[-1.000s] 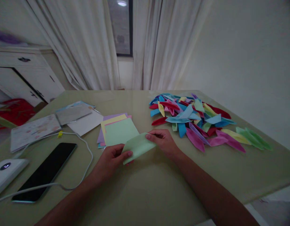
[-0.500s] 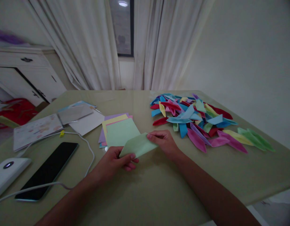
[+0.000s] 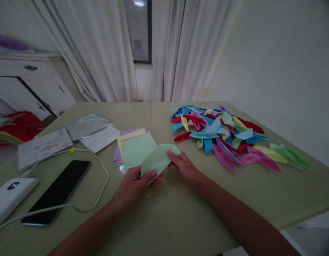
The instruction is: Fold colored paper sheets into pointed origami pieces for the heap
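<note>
A pale green sheet of folded paper is held between both hands above the table. My left hand pinches its lower left end, thumb on top and fingers beneath. My right hand grips the right end with the thumb on its face; the other fingers are partly hidden behind it. Just behind the left hand lies a stack of coloured square paper, light green on top, with yellow, pink and purple edges showing. To the right spreads a heap of folded paper pieces in many colours.
On the left lie a black phone, a white power bank and a white cable looping between them. Behind these are a patterned booklet and white sheets. The table's right edge runs beside a wall.
The green paper has turned to a steeper tilt and shows more of its folded face. My right hand has shifted slightly down, and my left hand a little to the right.
</note>
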Motion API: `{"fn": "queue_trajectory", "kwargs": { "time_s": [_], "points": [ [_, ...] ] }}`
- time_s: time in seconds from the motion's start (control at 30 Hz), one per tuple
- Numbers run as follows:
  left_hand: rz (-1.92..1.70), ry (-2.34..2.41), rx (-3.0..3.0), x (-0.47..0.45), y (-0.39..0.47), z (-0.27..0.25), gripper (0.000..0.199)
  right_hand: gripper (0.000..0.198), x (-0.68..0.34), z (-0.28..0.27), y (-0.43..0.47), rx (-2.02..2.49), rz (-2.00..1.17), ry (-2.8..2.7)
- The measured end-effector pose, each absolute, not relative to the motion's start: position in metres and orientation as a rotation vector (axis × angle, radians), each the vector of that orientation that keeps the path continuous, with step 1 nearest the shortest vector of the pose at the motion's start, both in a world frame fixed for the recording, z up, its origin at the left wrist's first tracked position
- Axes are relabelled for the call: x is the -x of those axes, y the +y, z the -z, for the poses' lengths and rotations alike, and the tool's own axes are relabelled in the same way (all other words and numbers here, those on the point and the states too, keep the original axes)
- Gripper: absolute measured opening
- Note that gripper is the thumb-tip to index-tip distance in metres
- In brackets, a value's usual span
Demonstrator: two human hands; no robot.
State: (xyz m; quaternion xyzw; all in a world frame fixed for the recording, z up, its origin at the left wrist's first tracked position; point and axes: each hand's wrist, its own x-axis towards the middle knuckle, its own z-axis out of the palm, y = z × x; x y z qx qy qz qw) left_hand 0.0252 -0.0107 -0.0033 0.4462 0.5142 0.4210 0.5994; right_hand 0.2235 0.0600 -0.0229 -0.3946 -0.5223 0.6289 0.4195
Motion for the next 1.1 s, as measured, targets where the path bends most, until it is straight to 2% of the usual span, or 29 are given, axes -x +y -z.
{"fn": "queue_trajectory", "kwargs": {
  "time_s": [0.23,0.33,0.43,0.5,0.6,0.7,0.93,1.1],
  "points": [
    [-1.150,1.257,-1.217,-0.015,-0.007,0.001,0.037,0.061,-0.231,0.008,0.069,1.000,-1.442,-1.419],
    [-1.183,1.330,-1.146,-0.013,-0.005,0.003,0.037,0.038,-0.232,-0.004,0.068,0.933,-1.233,-1.318],
    [-1.290,1.319,-0.876,-0.015,-0.004,0.006,0.039,0.050,-0.235,-0.011,0.062,0.833,-1.033,-1.308],
    [-1.345,1.289,-0.734,-0.017,-0.003,0.007,0.042,0.052,-0.237,-0.011,0.055,0.764,-0.994,-1.538],
    [-1.294,1.239,-0.732,-0.019,-0.005,0.004,0.042,0.043,-0.235,-0.005,0.045,0.679,-0.919,-1.982],
    [-1.234,1.210,-0.798,-0.020,-0.006,0.003,0.042,0.026,-0.230,0.002,0.039,0.630,-0.837,-2.187],
    [-1.178,1.190,-0.828,-0.019,-0.007,0.004,0.038,0.025,-0.230,0.003,0.045,0.444,-0.722,-2.228],
    [-1.132,1.225,-0.893,-0.020,-0.008,0.000,0.038,0.022,-0.231,0.002,0.046,0.508,-0.764,-2.137]
  ]
}}
